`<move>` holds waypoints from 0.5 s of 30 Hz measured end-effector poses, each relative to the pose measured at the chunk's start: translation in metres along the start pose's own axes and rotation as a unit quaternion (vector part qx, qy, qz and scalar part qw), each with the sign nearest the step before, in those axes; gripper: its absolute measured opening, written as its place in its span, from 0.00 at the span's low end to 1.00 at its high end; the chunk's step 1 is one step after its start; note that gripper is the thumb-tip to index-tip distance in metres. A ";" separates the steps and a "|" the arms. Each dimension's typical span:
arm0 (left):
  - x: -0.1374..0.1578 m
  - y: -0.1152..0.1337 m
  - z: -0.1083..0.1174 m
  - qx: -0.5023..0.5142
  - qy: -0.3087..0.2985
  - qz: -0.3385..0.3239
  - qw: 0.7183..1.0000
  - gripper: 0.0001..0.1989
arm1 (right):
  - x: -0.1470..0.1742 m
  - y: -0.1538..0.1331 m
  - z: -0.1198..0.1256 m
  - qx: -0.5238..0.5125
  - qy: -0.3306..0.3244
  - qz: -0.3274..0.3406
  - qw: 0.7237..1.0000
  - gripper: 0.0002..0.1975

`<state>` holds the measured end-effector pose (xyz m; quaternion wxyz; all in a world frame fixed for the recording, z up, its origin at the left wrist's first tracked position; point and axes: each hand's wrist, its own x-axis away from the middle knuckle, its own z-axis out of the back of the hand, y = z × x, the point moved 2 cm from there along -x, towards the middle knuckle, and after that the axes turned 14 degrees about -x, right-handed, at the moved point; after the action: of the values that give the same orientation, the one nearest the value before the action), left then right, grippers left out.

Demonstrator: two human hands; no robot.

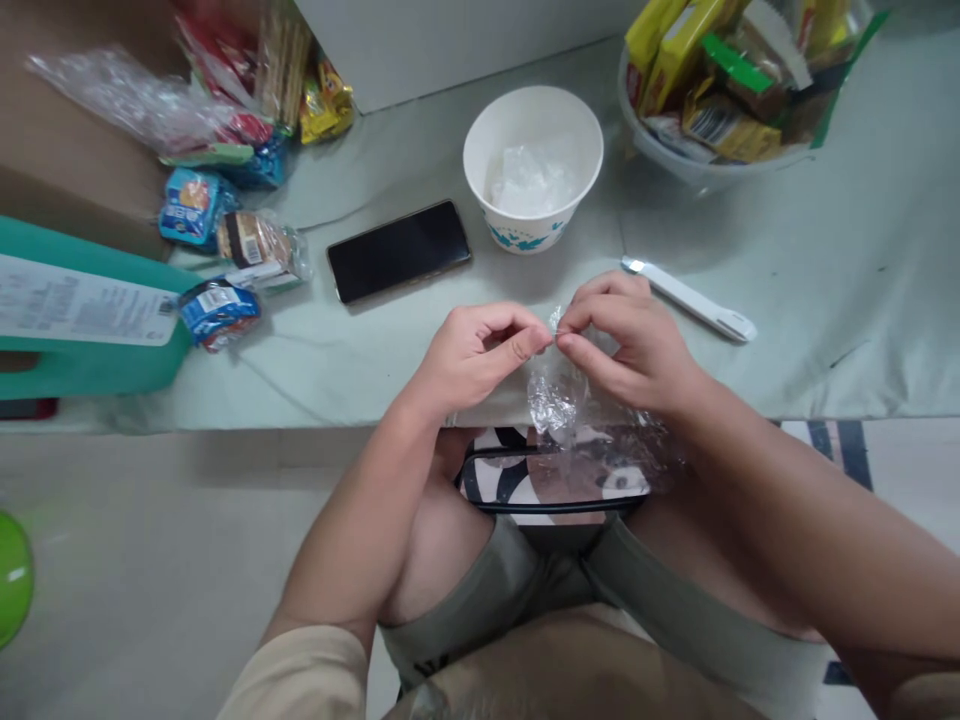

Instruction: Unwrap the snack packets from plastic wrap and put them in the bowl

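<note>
My left hand and my right hand meet above the table's front edge, thumbs and forefingers pinched close together. Between them is the gathered top of a clear plastic bag, which hangs down over the edge toward my lap. Both pinches appear to be on this bag's upper part; the exact grip is too small to make out. A white utility knife lies just beyond my right hand. Past my hands stands a white paper bucket with blue-green leaf prints and crumpled clear plastic inside.
A black phone lies left of the bucket. Packaged snacks are piled at the left, behind a green box. At the back right, a clear bowl holds yellow packets. A patterned bag or case rests between my legs.
</note>
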<state>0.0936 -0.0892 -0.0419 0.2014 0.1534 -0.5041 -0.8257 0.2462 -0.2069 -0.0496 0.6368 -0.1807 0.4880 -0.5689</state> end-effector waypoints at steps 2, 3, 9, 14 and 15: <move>-0.001 -0.003 0.000 -0.002 0.009 -0.003 1.000 0.24 | 0.000 0.000 0.000 0.002 -0.004 -0.007 1.000 0.12; -0.002 -0.004 0.001 -0.012 0.014 -0.006 1.000 0.24 | 0.000 0.001 0.000 0.003 -0.003 -0.011 1.000 0.12; -0.003 -0.007 0.007 -0.112 0.012 -0.053 0.992 0.26 | -0.002 0.003 -0.001 -0.005 -0.008 -0.028 1.000 0.11; -0.002 -0.008 0.009 -0.044 -0.050 0.016 0.998 0.27 | -0.004 0.004 -0.001 -0.038 -0.013 -0.022 0.999 0.11; -0.002 -0.009 0.008 -0.005 -0.062 0.036 0.997 0.27 | -0.005 0.005 -0.001 -0.043 -0.012 -0.022 0.999 0.12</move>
<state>0.0899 -0.0782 -0.0458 0.2001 0.0821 -0.5166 -0.8285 0.2483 -0.2011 -0.0518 0.6215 -0.2256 0.5000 -0.5594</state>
